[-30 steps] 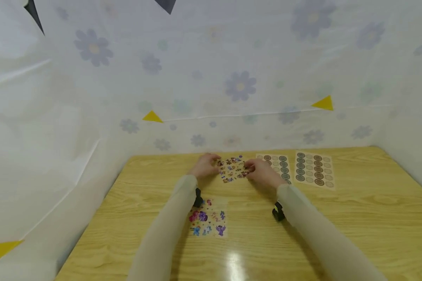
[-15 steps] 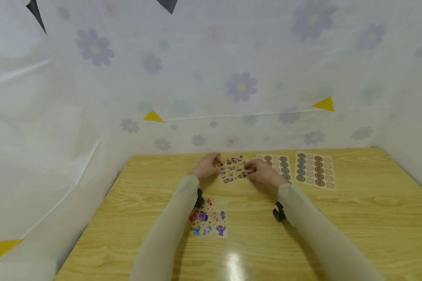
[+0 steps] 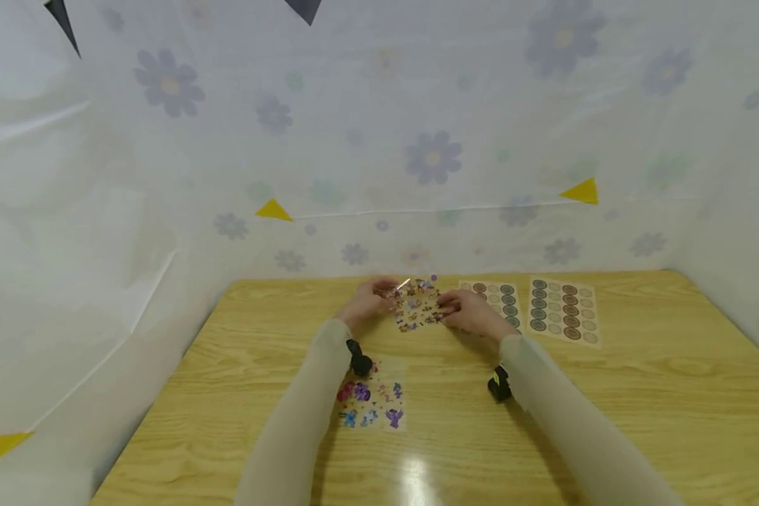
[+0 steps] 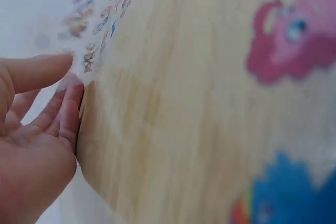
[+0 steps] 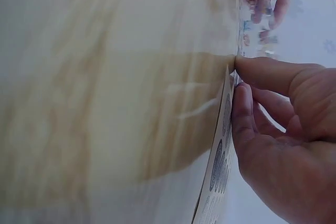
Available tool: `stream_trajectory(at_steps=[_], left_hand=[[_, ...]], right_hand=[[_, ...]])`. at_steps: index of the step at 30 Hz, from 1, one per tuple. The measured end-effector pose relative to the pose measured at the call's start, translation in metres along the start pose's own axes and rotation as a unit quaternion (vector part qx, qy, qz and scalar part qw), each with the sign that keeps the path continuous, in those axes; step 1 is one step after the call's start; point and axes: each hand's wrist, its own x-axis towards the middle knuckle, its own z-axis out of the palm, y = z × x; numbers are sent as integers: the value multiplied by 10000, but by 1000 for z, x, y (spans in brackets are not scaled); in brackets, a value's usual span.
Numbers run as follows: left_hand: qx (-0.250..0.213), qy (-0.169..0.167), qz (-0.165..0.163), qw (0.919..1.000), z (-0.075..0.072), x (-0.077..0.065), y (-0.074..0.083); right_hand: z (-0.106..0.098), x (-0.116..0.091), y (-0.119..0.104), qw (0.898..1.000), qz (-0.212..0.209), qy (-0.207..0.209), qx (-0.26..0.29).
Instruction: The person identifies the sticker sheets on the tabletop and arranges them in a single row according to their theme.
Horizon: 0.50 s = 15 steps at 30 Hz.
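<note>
A clear sticker sheet [image 3: 415, 307] printed with small cartoon figures is held between both hands near the back of the table. My left hand [image 3: 367, 302] pinches its left edge with thumb and fingers. On the opposite edge, my right hand [image 3: 474, 314] pinches it the same way. A bright glint runs along the sheet's upper left, which is tilted up from the wood. In the left wrist view, the thumb of the left hand [image 4: 39, 114] lies over the sheet's margin. From the right wrist, the right hand [image 5: 289, 114] shows thumb and forefinger closed at the edge.
Two sheets of round stickers lie at the back right: one [image 3: 509, 299] partly behind the right hand, the other [image 3: 563, 309] farther right. A sheet of colourful pony stickers [image 3: 386, 407] lies below the left wrist. White flowered sheeting [image 3: 379, 140] rises behind the wooden table [image 3: 455, 436].
The sheet has been lifted and tilted a little, and a glint now shows at its upper left. Both hands stay on its edges. The other sheets have not moved.
</note>
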Motion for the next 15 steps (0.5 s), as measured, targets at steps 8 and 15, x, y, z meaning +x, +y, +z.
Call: stream_trajectory(at_steps=[8,15], left_hand=[[160,410,-38,9990,0,-5,6],[-79,599,-342,9976,1,-7,5]], right_hand=[[-3,-2,-2,9999,-108,-30,-33],[-2,-4,-3,9997,-227,-74,-31]])
